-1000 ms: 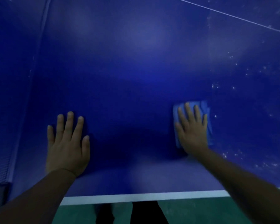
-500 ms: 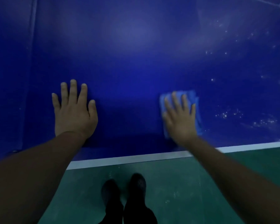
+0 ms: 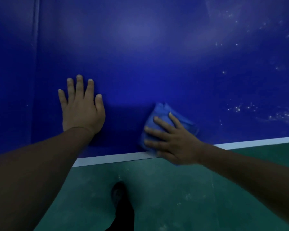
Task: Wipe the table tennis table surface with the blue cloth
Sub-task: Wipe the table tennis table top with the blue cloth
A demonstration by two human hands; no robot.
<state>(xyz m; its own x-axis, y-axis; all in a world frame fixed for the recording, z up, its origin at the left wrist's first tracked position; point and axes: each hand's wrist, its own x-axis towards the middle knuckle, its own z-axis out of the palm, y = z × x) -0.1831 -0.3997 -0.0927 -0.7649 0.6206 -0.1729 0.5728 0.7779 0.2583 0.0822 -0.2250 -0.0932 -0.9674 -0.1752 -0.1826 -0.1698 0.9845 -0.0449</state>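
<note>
1. Blue cloth (image 3: 163, 120) lies under the right hand (image 3: 172, 140), whose straight, spread fingers (image 3: 162, 123) press it flat; a second ago they pointed toward 12 o'clock, now toward 10 o'clock.
2. Cloth and hand have slid back to the table's white edge line (image 3: 117, 158), the palm now overhanging it.
3. At 9 o'clock from the cloth, the left hand (image 3: 81, 107) stays flat, fingers wide, on the table (image 3: 157, 64).
4. White specks (image 3: 240, 108) remain at 2 o'clock.
5. Below, green floor (image 3: 173, 197) and one dark shoe (image 3: 118, 192) show; earlier two.
</note>
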